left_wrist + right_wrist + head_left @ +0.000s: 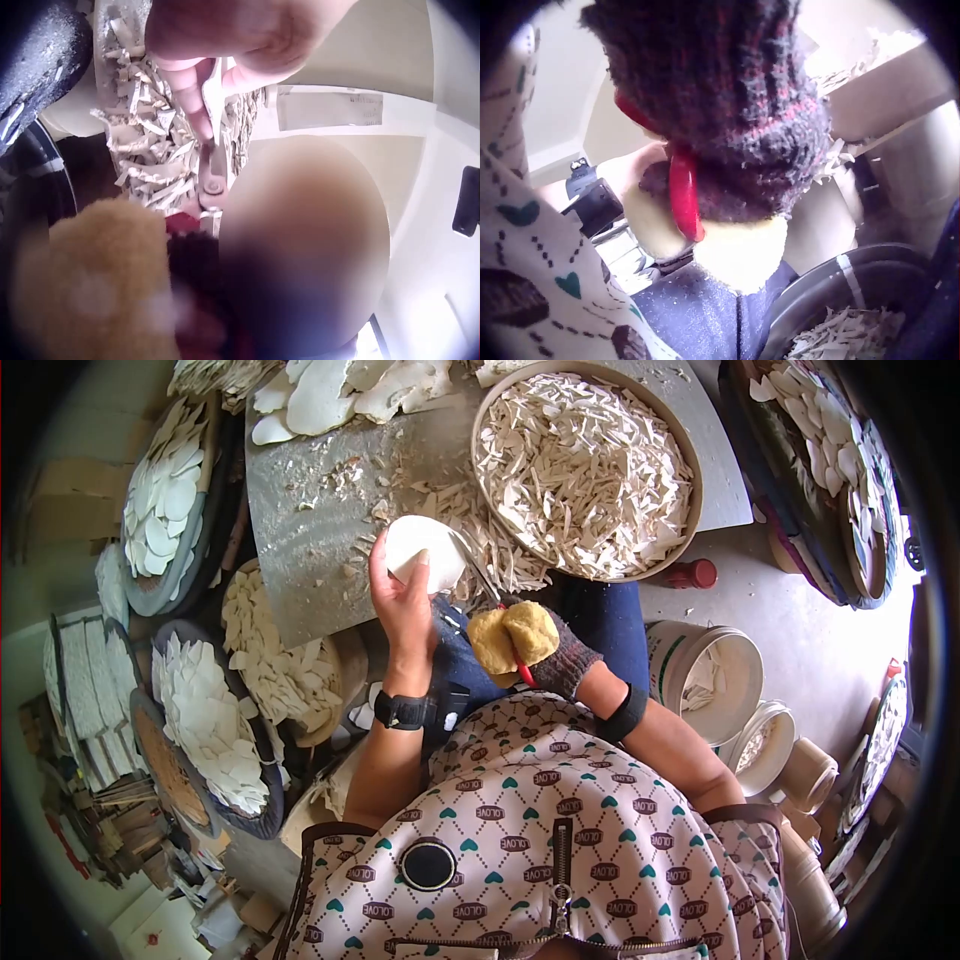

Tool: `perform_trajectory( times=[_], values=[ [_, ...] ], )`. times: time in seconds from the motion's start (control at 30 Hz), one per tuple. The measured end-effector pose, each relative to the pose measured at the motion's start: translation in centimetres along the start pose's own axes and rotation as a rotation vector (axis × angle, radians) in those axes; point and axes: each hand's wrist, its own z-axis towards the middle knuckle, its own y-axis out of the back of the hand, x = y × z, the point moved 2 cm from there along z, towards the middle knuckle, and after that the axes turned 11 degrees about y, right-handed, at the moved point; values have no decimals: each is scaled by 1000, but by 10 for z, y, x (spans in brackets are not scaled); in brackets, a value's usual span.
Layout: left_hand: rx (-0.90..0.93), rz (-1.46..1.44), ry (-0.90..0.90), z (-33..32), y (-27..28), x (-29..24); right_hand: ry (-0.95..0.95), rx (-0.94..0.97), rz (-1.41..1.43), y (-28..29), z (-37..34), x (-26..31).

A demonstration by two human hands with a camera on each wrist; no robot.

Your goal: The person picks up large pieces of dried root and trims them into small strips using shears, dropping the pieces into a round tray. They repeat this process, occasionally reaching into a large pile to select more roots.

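Observation:
In the head view my left hand [405, 615] pinches a white, thin, rounded piece [420, 545] between thumb and fingers. My right hand [570, 660], in a dark knitted glove, grips red-handled scissors [482, 572] whose blades reach the right edge of that piece. Yellow foam padding [500, 640] wraps the handles and hides most of the right fingers. The left wrist view shows the scissors' pivot [214, 187] just below the left fingertips. A red handle loop [682, 195] sticks out between two foam lumps in the right wrist view.
A round tray [697, 490] heaped with white slivers stands on the metal sheet [300, 575], where scraps lie scattered. Larger white pieces [345, 395] lie at its back. Baskets of flat pieces [205, 720] stand left, white buckets [745, 670] right. A red-capped object [692, 573] lies beside the tray.

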Motion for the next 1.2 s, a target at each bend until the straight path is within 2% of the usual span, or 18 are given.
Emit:
perform_trajectory(
  times=[0.07, 0.1, 0.13, 0.2, 0.23, 0.33, 0.43, 0.53, 0.57, 0.67, 0.77, 0.83, 0.9, 0.97, 1.07, 1.2],
  values=[
    [100, 94, 41, 3, 5, 0, 13, -17, 147, 1, 8, 0],
    [148, 141, 60, 3, 6, 0, 49, 19, 64, 2, 11, 2],
    [154, 30, 90, 0, 3, 2, 87, 52, -18, 4, 14, 4],
    [171, -23, 175, -1, 2, -5, 177, 170, -456, 11, 13, 10],
    [189, -6, 198, 0, 3, -6, -26, 109, -140, 11, 15, 14],
    [262, 25, 283, 3, 6, -13, -103, -5, 119, 7, 11, 13],
    [339, 48, 342, 1, 4, -16, 100, 82, -190, 11, 13, 10],
    [357, 35, 417, 1, 3, -23, 160, 158, -430, 16, 13, 16],
    [316, 23, 406, -2, 2, -24, 57, 128, -198, 15, 15, 18],
    [236, 7, 379, -5, 0, -24, -36, 41, -28, 12, 12, 19],
    [265, 12, 394, -8, -1, -21, 210, 99, -450, 18, 10, 19],
    [304, 18, 425, -9, -1, -22, 71, 112, -267, 18, 9, 10],
    [326, -3, 477, -6, 2, -24, 64, 132, -289, 19, 9, 13],
    [363, 9, 551, 1, 9, -22, 182, 167, -517, 23, 11, 29],
    [399, 45, 587, 6, 11, -25, -228, 52, -99, 17, 1, 22],
    [447, 115, 596, 6, 12, -29, -355, -244, 641, 5, -5, 4]
  ],
)
